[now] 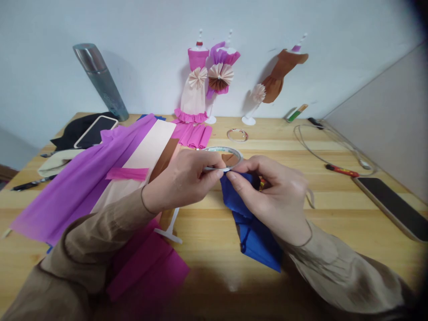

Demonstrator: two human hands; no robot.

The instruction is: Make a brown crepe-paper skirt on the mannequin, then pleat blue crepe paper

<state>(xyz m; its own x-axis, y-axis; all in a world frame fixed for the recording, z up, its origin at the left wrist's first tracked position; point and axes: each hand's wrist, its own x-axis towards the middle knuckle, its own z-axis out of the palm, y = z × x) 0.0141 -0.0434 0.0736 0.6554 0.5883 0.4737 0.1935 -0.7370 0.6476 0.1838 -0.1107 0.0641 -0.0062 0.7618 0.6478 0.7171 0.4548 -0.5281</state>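
- Blue folded paper-like strip (pixel 261 245): over pale wooden tabletop (pixel 207 254), top end pinched in right hand (pixel 281 196).
- Thin round white-lined tape roll (pixel 230 150): left hand (pixel 183 178) closed on its rim.

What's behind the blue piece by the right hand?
Around the blue piece, you can see the wooden table. Whatever is straight behind it is covered, and the right hand hides more, so I can't tell what's there.

Right hand (pixel 281 194) hides part of the blue paper (pixel 259 240) and most of a red-yellow item (pixel 262 183), near magenta paper (pixel 150 269) blurs, right phone (pixel 394 207) clipped by right edge, lettering on far-left bottle (pixel 105 84) unreadable.
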